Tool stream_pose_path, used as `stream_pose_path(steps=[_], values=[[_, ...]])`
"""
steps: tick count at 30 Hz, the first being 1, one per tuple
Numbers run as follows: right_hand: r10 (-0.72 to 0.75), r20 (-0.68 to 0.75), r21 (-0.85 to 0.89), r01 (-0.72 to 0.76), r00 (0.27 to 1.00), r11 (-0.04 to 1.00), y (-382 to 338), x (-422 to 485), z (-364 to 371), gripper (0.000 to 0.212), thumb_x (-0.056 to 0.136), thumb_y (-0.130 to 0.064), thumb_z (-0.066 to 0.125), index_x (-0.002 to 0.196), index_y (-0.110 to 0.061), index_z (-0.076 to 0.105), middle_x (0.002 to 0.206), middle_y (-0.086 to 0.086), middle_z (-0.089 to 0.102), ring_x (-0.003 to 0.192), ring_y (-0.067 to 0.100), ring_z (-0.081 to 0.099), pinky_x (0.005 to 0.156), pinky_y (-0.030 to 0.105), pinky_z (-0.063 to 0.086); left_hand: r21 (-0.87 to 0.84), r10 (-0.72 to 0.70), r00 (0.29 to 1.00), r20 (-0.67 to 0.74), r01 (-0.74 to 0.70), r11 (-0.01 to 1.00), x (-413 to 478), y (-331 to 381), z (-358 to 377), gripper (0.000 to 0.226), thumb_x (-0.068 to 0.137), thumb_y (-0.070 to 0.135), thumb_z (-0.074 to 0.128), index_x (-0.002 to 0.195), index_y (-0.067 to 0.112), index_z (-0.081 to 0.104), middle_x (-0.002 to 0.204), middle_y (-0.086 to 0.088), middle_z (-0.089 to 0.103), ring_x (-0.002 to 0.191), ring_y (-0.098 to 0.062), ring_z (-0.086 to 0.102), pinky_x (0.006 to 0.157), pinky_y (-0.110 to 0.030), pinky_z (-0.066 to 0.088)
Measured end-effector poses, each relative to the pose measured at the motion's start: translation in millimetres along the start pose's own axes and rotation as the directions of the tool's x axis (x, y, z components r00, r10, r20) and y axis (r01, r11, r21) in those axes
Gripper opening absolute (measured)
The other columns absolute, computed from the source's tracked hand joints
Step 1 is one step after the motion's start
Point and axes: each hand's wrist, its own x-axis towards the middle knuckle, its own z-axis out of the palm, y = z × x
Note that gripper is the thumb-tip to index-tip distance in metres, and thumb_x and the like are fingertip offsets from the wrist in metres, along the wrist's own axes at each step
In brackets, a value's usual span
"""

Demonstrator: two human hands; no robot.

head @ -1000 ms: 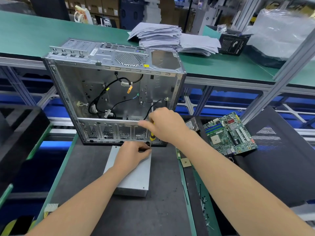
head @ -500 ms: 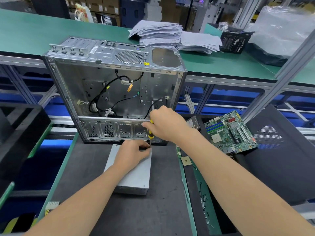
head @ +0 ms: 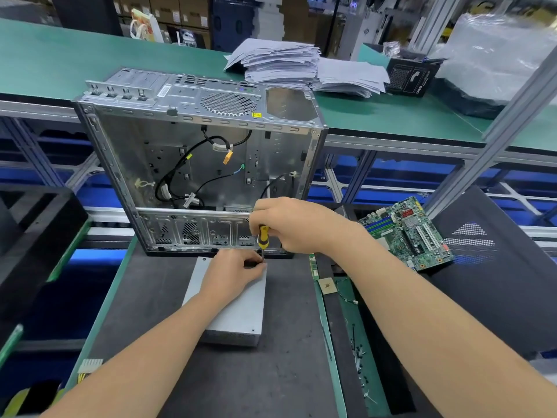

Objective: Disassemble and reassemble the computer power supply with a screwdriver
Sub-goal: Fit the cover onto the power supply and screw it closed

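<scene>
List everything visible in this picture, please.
grey metal power supply box: one, grey, lying before the case.
open silver metal computer case: one, silver, standing behind the box.
yellow-and-black-handled screwdriver: one, yellow-black, upright at the box's far right corner.
green motherboard: one, green, right of the case.
white paper stacks: two, white, green bench behind.
black perforated side panel: one, black, far right.
left hand: one, on the box, pinching the screwdriver shaft.
right hand: one, gripping the screwdriver handle.

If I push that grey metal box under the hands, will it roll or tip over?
Probably neither. The grey metal box is low and flat-sided, lying broad side down on the dark mat, so it would likely slide. It looks like stiff sheet metal, so probably rigid and fairly heavy.
</scene>
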Motion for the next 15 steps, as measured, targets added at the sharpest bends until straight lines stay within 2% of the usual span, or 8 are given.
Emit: stream_pose_path(steps=[3,6,7,8,9,11,13,15], values=[[0.040,0.016,-0.004,-0.040,0.999,0.999,-1.5,2.2,-1.3,0.034,0.096,0.002,0.059,0.119,-0.022,0.066,0.118,-0.003,0.057,0.110,0.021,0.055,0.073,0.032,0.042,-0.006,0.004,1.000,-0.008,-0.004,1.000,0.2,-0.8,0.7,0.009,0.086,0.032,0.079,0.090,0.026,0.083,0.084,0.016,0.077,0.079,0.000,0.069,0.077,-0.027,0.056],[0.104,-0.001,0.002,-0.104,0.995,0.995,-2.4,5.8,-0.7,0.029,0.099,-0.005,0.061,0.122,-0.020,0.069,0.116,0.003,0.061,0.111,0.024,0.055,0.081,0.039,0.051,-0.003,0.003,1.000,-0.008,-0.003,1.000,0.1,-1.2,1.1,0.010,0.086,0.032,0.080,0.091,0.025,0.083,0.086,0.017,0.078,0.081,0.000,0.069,0.079,-0.027,0.057],[0.145,-0.008,0.010,-0.144,0.989,0.989,-2.2,6.9,-0.3,0.022,0.100,-0.011,0.061,0.120,-0.017,0.069,0.113,0.006,0.062,0.109,0.026,0.057,0.080,0.041,0.052,-0.003,0.000,1.000,-0.006,0.000,1.000,0.3,-1.3,1.1,0.011,0.086,0.032,0.080,0.092,0.025,0.083,0.088,0.016,0.078,0.082,0.000,0.070,0.080,-0.027,0.057],[0.190,-0.025,0.031,-0.190,0.981,0.981,-2.4,7.7,0.5,0.013,0.102,-0.020,0.062,0.113,-0.015,0.067,0.108,0.009,0.062,0.103,0.029,0.058,0.074,0.040,0.051,-0.002,-0.004,1.000,-0.003,0.004,1.000,0.4,-1.7,1.1,0.012,0.086,0.032,0.079,0.094,0.024,0.083,0.089,0.016,0.078,0.083,-0.001,0.070,0.081,-0.028,0.057],[0.239,-0.045,0.055,-0.236,0.970,0.970,-2.2,8.9,2.0,0.017,0.103,-0.030,0.061,0.102,-0.013,0.064,0.100,0.010,0.060,0.095,0.031,0.060,0.066,0.038,0.047,-0.002,-0.009,1.000,0.002,0.009,1.000,0.5,-1.8,1.2,0.012,0.086,0.033,0.079,0.094,0.025,0.083,0.090,0.015,0.078,0.084,-0.002,0.070,0.081,-0.028,0.057],[0.323,-0.088,0.102,-0.314,0.942,0.944,-3.0,9.9,6.3,0.041,0.103,-0.046,0.059,0.079,-0.014,0.049,0.081,0.005,0.048,0.077,0.030,0.054,0.054,0.032,0.035,-0.007,-0.023,1.000,0.007,0.023,1.000,0.4,-1.9,1.6,0.012,0.086,0.033,0.079,0.094,0.026,0.083,0.089,0.016,0.078,0.085,-0.001,0.070,0.082,-0.029,0.057],[0.389,-0.143,0.138,-0.370,0.910,0.919,-6.1,12.5,11.9,0.055,0.104,-0.053,0.054,0.067,-0.018,0.032,0.071,0.001,0.035,0.070,0.030,0.047,0.054,0.032,0.030,-0.007,-0.033,0.999,0.001,0.033,0.999,0.1,-1.6,1.5,0.012,0.085,0.033,0.079,0.094,0.026,0.083,0.089,0.017,0.078,0.085,0.000,0.070,0.082,-0.029,0.057],[0.465,-0.199,0.087,-0.457,0.862,0.885,-8.9,15.4,16.6,0.059,0.104,-0.060,0.047,0.065,-0.020,0.026,0.067,0.001,0.032,0.066,0.028,0.045,0.055,0.032,0.028,-0.007,-0.036,0.999,-0.002,0.036,0.999,0.0,-1.3,1.6,0.012,0.085,0.034,0.079,0.095,0.027,0.083,0.088,0.017,0.078,0.084,0.002,0.069,0.082,-0.029,0.057]])
